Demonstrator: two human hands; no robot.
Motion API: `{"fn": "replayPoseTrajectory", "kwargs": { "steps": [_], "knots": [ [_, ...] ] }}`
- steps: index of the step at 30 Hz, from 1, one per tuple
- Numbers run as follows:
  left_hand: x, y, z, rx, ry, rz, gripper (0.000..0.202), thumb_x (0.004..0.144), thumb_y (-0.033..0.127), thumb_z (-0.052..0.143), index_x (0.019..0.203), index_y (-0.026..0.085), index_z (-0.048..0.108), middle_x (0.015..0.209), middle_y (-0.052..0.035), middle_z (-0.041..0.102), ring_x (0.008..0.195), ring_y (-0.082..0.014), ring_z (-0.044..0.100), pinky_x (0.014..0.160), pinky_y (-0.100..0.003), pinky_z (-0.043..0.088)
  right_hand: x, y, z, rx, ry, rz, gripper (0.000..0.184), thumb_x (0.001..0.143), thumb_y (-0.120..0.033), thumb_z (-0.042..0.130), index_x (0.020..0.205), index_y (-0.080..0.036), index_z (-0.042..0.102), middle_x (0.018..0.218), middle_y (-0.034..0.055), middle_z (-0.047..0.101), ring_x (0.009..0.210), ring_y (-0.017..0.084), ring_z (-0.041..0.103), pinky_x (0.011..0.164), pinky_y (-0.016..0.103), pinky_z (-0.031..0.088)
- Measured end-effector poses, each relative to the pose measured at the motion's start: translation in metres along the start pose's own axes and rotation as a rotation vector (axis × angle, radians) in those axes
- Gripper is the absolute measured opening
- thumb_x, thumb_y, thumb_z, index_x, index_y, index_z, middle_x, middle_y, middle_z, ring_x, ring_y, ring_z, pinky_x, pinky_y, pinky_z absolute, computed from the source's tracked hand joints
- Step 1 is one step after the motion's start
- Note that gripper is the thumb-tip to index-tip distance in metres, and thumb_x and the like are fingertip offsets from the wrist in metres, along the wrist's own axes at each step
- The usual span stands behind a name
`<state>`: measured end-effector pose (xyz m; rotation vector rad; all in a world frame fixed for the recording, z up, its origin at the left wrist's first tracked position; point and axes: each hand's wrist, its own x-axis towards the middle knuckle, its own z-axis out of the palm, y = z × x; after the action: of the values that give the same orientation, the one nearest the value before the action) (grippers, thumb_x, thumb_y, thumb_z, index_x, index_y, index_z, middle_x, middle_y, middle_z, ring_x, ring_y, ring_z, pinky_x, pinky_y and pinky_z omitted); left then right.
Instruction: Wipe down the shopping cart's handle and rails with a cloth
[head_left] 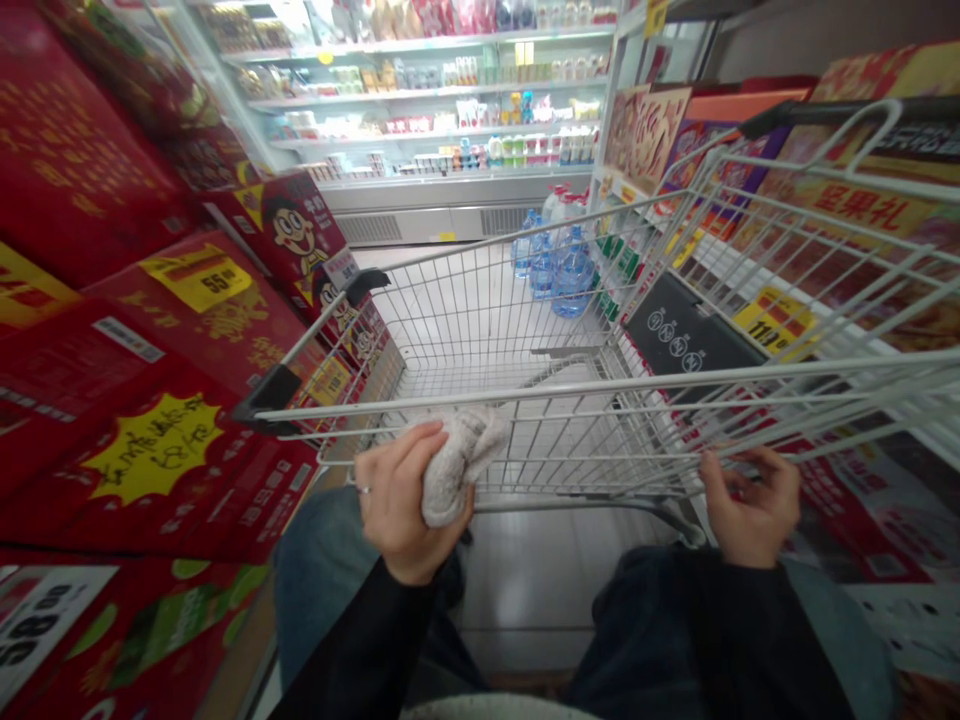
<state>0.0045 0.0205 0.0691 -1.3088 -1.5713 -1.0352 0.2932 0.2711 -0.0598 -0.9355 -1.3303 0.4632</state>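
Left hand (405, 505) closed, fingers curled around a grey fuzzy cloth (457, 465), pressing it against the near rail of a wire shopping cart (525, 392). Exact kind of cloth cannot be told. Ring (364, 490) on one finger of this hand.

Right hand (750, 510) also closed, not spread, fingers curled over the wires at the near right corner of the cart. Nothing else visible in this hand. The hands are well apart, the cloth nearer the left end of the near rail.

Black sleeves (360, 640) cover both forearms. Jeans (315, 570) show below the rail. Glossy floor (525, 590) visible under the cart.

Black flap (694, 335) with white icons lies along the right side of the cart, near the far end.

Left of cart: stacked red gift boxes (150, 440) with yellow price tags (196, 277), one reading 55. Right of cart: more printed boxes (862, 200) on a shelf, with a yellow tag (776, 320). Beyond the far end, seen through the wires: water bottles (559, 270) with blue tint. Farthest: chiller shelves (442, 100) lined with small packaged goods, labels too small to read.
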Motion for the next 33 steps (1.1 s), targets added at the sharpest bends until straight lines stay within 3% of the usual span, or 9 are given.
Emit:
{"fn": "replayPoseTrajectory", "kwargs": {
  "steps": [3,8,14,20,26,29,33],
  "knots": [
    [-0.002,-0.006,-0.004,0.028,-0.02,0.005,0.056,0.072,0.022,0.087,0.124,0.017,0.067,0.115,-0.0151,0.077,0.103,-0.0295,0.073,0.093,-0.044,0.053,-0.001,0.002,0.0,0.004,0.014,0.001,0.047,0.074,-0.041,0.09,0.105,-0.02,0.062,0.099,0.0036,0.061,0.073,0.015,0.063,0.057,0.029,0.056],
    [-0.001,-0.014,-0.009,0.086,0.071,-0.062,0.061,0.069,0.024,0.091,0.125,0.021,0.066,0.116,-0.0128,0.077,0.106,-0.0307,0.074,0.098,-0.048,0.053,0.0,0.002,0.0,0.006,0.025,0.005,0.051,0.072,-0.047,0.091,0.104,-0.021,0.061,0.095,0.0033,0.062,0.068,0.017,0.063,0.053,0.031,0.056],
    [-0.014,-0.015,-0.008,0.061,-0.006,-0.055,0.053,0.075,0.024,0.086,0.124,0.021,0.066,0.116,-0.0127,0.076,0.105,-0.0277,0.074,0.095,-0.044,0.053,0.003,-0.004,0.002,0.043,0.04,-0.014,0.048,0.07,-0.045,0.091,0.1,-0.021,0.062,0.09,0.0035,0.062,0.072,0.019,0.064,0.049,0.029,0.054],
    [-0.005,-0.027,-0.016,0.119,0.143,-0.137,0.063,0.066,0.024,0.092,0.124,0.021,0.066,0.118,-0.0116,0.076,0.111,-0.0312,0.07,0.101,-0.049,0.052,0.003,-0.008,0.003,0.06,0.037,-0.012,0.047,0.07,-0.039,0.09,0.102,-0.022,0.061,0.092,0.0034,0.064,0.074,0.02,0.067,0.05,0.029,0.054],
    [-0.027,-0.034,-0.015,0.084,0.025,-0.121,0.06,0.07,0.024,0.089,0.125,0.021,0.065,0.118,-0.0119,0.076,0.107,-0.029,0.072,0.098,-0.046,0.051,0.001,-0.004,0.005,0.078,0.052,0.015,0.05,0.068,-0.04,0.091,0.103,-0.022,0.061,0.096,0.0055,0.068,0.082,0.023,0.071,0.053,0.03,0.056],
    [-0.027,-0.047,-0.023,0.135,0.095,-0.161,0.062,0.068,0.023,0.091,0.125,0.02,0.066,0.119,-0.0115,0.075,0.11,-0.0299,0.071,0.101,-0.047,0.05,0.001,-0.002,0.004,0.031,0.08,0.003,0.051,0.067,-0.041,0.089,0.106,-0.019,0.063,0.099,0.007,0.068,0.084,0.024,0.071,0.053,0.031,0.056],
    [-0.021,-0.05,-0.028,0.142,0.121,-0.273,0.06,0.068,0.024,0.089,0.123,0.02,0.067,0.119,-0.0112,0.074,0.111,-0.0302,0.068,0.102,-0.048,0.051,-0.008,-0.028,0.005,-0.217,0.091,-0.155,0.071,0.069,-0.033,0.087,0.133,-0.015,0.062,0.132,0.0196,0.061,0.121,0.038,0.063,0.061,0.039,0.061]
  ]
}}
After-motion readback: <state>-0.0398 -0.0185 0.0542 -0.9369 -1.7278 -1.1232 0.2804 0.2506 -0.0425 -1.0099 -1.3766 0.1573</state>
